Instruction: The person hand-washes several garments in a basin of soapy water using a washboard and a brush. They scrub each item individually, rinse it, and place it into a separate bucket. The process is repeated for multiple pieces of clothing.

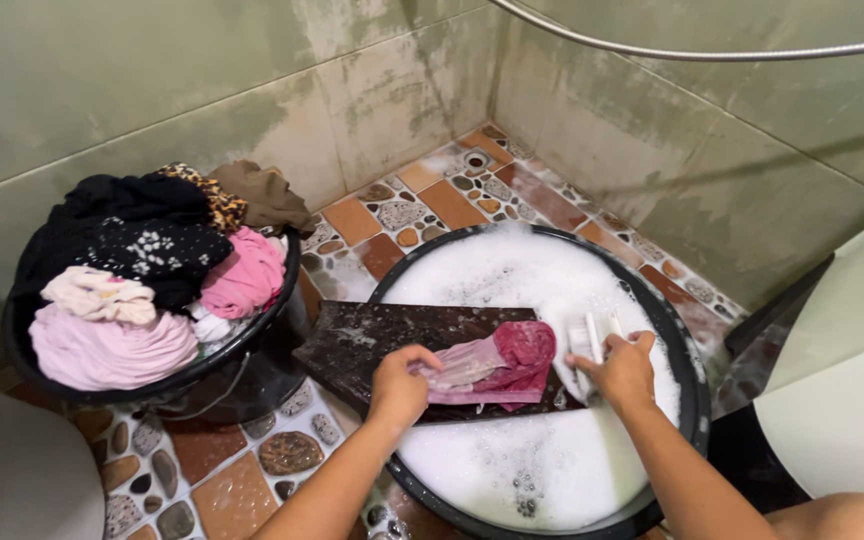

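A wide black basin [687,370] full of white suds sits on the tiled floor. A dark wooden washboard [372,340] lies across its left rim. On the board rests a wet pink and dark red cloth [512,355]. My left hand [402,380] presses down on the pale end of that cloth. My right hand [617,370] grips a white scrubbing brush [592,340] at the board's right end, just beside the cloth and above the foam.
A black bucket [252,345] heaped with pink, black and brown clothes stands at the left. Stained green walls meet in a corner behind. A hose [692,52] crosses the top. Something pale stands at the right edge.
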